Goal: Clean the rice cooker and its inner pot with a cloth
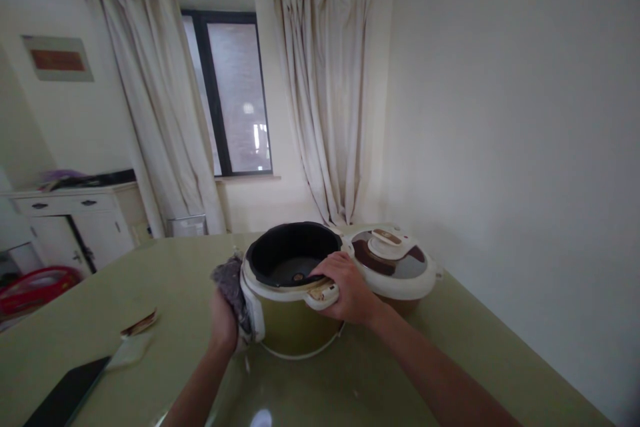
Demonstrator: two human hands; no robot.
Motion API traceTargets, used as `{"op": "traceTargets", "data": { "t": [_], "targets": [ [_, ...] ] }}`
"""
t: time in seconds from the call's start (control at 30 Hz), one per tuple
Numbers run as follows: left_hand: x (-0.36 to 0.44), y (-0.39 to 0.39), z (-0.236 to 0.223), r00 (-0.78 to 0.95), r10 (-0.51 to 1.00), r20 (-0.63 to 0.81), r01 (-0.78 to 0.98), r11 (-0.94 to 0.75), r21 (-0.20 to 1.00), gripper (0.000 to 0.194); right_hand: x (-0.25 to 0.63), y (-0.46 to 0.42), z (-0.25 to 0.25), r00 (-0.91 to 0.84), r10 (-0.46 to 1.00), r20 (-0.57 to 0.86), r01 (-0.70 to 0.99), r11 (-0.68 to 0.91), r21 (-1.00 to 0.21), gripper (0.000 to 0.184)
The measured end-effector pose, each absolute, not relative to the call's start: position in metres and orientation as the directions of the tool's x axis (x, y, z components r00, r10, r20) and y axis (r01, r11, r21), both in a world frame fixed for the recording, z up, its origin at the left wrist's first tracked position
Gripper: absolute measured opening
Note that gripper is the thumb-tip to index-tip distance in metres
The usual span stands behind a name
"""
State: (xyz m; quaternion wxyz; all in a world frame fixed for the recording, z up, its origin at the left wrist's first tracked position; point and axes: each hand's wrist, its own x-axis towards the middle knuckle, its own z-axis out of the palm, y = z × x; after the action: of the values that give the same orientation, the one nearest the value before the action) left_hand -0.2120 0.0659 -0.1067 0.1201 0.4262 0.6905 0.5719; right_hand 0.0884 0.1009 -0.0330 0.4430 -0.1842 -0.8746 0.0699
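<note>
Cooker (300, 327), handle (321, 297) in right fingers (331, 265)

Pale curtains (330, 80) flanking a window (237, 93), white cabinet (104, 220)

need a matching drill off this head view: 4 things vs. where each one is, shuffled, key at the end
Things
1. right hand
2. grey cloth
3. curtains
4. lid

Places
A. on both sides of the window
B. beside the cooker, to its right
C. gripping the cooker's pale handle
D. between the left hand and the cooker's side

Pairs: 1-C, 2-D, 3-A, 4-B
</note>
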Motion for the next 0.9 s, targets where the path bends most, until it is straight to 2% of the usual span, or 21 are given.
{"op": "traceTargets", "data": {
  "t": [0.1,0.17,0.2,0.23,0.3,0.37,0.4,0.5,0.57,0.67,0.8,0.9],
  "targets": [
    [-0.209,0.059,-0.072,-0.551,0.66,0.51,0.545,-0.177,0.819,0.061,0.089,0.101,-0.033,-0.538,0.379,0.753,0.257,0.925,-0.281,0.037],
    [-0.204,0.059,-0.036,-0.367,0.696,0.617,0.67,-0.263,0.694,0.053,0.089,0.101,-0.034,-0.543,0.38,0.749,0.259,0.924,-0.28,0.036],
    [-0.199,0.059,-0.018,-0.207,0.749,0.629,0.78,-0.262,0.568,0.049,0.089,0.102,-0.034,-0.546,0.38,0.746,0.26,0.924,-0.28,0.036],
    [-0.193,0.058,0.0,-0.08,0.802,0.593,0.87,-0.235,0.434,0.046,0.089,0.102,-0.034,-0.55,0.379,0.744,0.261,0.924,-0.279,0.035],
    [-0.173,0.052,0.026,0.053,0.882,0.469,0.961,-0.173,0.216,0.046,0.089,0.103,-0.035,-0.55,0.372,0.748,0.259,0.927,-0.271,0.035],
    [-0.146,0.042,0.037,0.091,0.903,0.419,0.985,-0.144,0.097,0.046,0.088,0.104,-0.036,-0.544,0.37,0.754,0.267,0.927,-0.262,0.036],
    [-0.133,0.036,0.037,0.097,0.894,0.438,0.988,-0.138,0.063,0.046,0.088,0.104,-0.036,-0.542,0.375,0.752,0.282,0.924,-0.257,0.036],
    [-0.109,0.021,0.023,0.12,0.811,0.572,0.99,-0.138,-0.013,0.044,0.087,0.103,-0.036,-0.541,0.4,0.74,0.337,0.909,-0.245,0.035],
    [-0.112,0.018,0.017,0.163,0.789,0.592,0.984,-0.177,-0.035,0.044,0.088,0.101,-0.036,-0.541,0.403,0.738,0.346,0.907,-0.242,0.034],
    [-0.137,0.031,0.025,0.207,0.862,0.463,0.972,-0.236,0.004,0.051,0.09,0.1,-0.035,-0.553,0.393,0.735,0.319,0.915,-0.249,0.038],
    [-0.164,0.068,0.049,0.156,0.963,0.218,0.984,-0.171,0.054,0.06,0.092,0.098,-0.033,-0.554,0.392,0.735,0.297,0.917,-0.265,0.049],
    [-0.156,0.096,0.052,0.154,0.977,0.148,0.985,-0.164,0.061,0.055,0.091,0.097,-0.033,-0.554,0.404,0.728,0.303,0.912,-0.275,0.05]
  ]
}}
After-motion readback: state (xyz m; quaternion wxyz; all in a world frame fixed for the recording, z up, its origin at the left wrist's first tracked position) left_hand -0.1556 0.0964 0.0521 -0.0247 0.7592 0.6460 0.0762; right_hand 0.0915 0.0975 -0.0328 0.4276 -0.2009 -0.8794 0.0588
